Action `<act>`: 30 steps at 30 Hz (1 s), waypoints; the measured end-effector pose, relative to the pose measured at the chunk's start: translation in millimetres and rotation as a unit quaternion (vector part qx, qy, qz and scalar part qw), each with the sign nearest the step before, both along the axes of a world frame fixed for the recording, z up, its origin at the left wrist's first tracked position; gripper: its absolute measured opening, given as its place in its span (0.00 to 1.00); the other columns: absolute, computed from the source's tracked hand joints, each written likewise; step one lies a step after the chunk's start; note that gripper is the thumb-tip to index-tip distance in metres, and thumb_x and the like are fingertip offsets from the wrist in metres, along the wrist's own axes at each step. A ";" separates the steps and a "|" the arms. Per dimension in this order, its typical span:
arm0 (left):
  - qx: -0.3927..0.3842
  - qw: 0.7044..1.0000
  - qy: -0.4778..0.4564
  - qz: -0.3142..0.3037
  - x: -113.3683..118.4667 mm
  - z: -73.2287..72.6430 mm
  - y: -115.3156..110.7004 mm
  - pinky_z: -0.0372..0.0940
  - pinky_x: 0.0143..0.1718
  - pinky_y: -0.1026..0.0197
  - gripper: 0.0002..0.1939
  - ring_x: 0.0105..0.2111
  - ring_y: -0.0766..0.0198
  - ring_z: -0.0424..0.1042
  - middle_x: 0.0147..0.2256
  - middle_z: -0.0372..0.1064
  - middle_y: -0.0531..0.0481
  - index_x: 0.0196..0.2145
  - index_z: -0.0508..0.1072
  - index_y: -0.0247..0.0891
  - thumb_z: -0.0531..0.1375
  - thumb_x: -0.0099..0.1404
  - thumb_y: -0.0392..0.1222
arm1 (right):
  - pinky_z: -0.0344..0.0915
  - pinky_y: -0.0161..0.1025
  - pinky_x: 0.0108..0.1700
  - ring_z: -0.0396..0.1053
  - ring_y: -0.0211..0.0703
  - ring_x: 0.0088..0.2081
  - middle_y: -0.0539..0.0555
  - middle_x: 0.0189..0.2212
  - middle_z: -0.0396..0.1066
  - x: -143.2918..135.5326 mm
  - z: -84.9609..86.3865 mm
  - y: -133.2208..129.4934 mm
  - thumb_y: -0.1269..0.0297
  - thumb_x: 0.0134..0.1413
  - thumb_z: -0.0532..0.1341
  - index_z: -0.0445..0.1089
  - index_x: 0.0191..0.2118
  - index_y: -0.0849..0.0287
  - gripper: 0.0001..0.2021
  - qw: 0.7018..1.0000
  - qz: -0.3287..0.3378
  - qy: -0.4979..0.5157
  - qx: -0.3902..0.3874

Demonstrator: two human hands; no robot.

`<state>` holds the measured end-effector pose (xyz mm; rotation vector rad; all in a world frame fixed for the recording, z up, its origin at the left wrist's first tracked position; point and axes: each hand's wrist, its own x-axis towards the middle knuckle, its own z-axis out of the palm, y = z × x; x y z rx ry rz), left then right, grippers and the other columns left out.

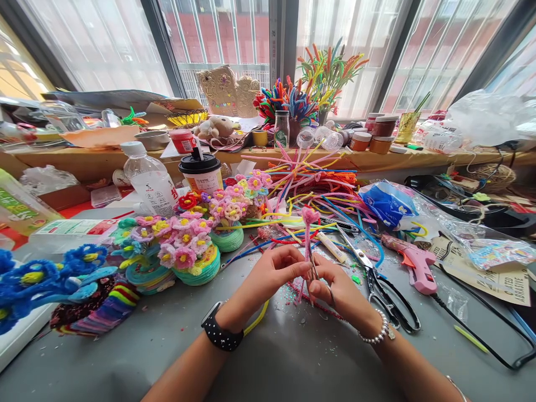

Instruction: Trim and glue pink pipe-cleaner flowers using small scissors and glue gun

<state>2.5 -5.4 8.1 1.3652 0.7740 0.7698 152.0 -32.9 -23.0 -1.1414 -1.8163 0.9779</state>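
Between my hands stands a pink pipe-cleaner flower (310, 216), its fuzzy head up and its stem running down to my fingers. My left hand (278, 272) is closed, thumb and fingertips pinching that stem. In my right hand (337, 282) is a small pair of scissors (311, 258), its blades pointing upward along the stem and a finger loop showing by my fingers. Exactly where the blades meet the stem is partly hidden. Pink and green trimmings (295, 296) are scattered on the grey table (268, 368) below.
Large black-handled scissors (377, 285), a glue stick tube (331, 247) and a pink glue gun (412, 262) lie to the right. Finished pipe-cleaner flowers (184, 240) in coiled pots stand left, near a plastic bottle (151, 178) and lidded cup (201, 173). Loose pipe cleaners (310, 184) pile up ahead.
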 end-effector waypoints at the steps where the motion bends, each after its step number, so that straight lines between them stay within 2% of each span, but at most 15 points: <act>1: 0.000 1.000 0.000 -0.001 0.0 -0.4 0.0 0.54 0.26 0.67 0.08 0.23 0.72 0.57 0.21 0.60 0.56 0.22 0.65 0.34 0.60 0.51 0.41 | 0.55 0.37 0.33 0.58 0.40 0.30 0.50 0.25 0.55 0.2 -0.3 0.2 0.34 0.40 0.48 0.64 0.16 0.61 0.30 1.000 -0.001 0.001 0.003; 8: -0.002 1.000 0.001 -0.005 0.0 -1.3 0.1 0.53 0.26 0.68 0.08 0.23 0.73 0.57 0.21 0.59 0.57 0.23 0.64 0.34 0.60 0.52 0.41 | 0.54 0.35 0.29 0.56 0.37 0.26 0.48 0.20 0.53 -1.9 0.2 -2.1 0.38 0.40 0.52 0.63 0.13 0.61 0.28 0.999 -0.039 0.021 0.031; 16: 0.001 1.000 0.013 0.001 -0.6 -2.5 1.5 0.51 0.26 0.68 0.09 0.24 0.72 0.56 0.22 0.58 0.57 0.23 0.64 0.34 0.60 0.52 0.41 | 0.54 0.34 0.27 0.54 0.36 0.25 0.48 0.19 0.52 -2.7 -1.6 -1.5 0.40 0.40 0.55 0.60 0.12 0.61 0.26 0.998 -0.057 0.026 0.028; 26: 0.006 1.000 0.003 0.007 -1.6 -2.6 1.2 0.52 0.27 0.67 0.08 0.24 0.72 0.57 0.22 0.59 0.57 0.23 0.65 0.35 0.60 0.52 0.41 | 0.56 0.35 0.28 0.56 0.37 0.26 0.49 0.20 0.55 -0.9 -1.7 -0.4 0.41 0.40 0.56 0.62 0.12 0.61 0.26 0.998 -0.049 0.021 0.020; 30: 0.002 1.000 0.000 0.004 -1.5 -4.7 1.2 0.53 0.28 0.66 0.07 0.25 0.70 0.59 0.24 0.62 0.56 0.25 0.66 0.36 0.59 0.53 0.42 | 0.58 0.37 0.33 0.59 0.40 0.30 0.50 0.24 0.57 1.2 -3.0 0.6 0.38 0.40 0.53 0.65 0.16 0.60 0.27 1.000 -0.010 0.013 0.014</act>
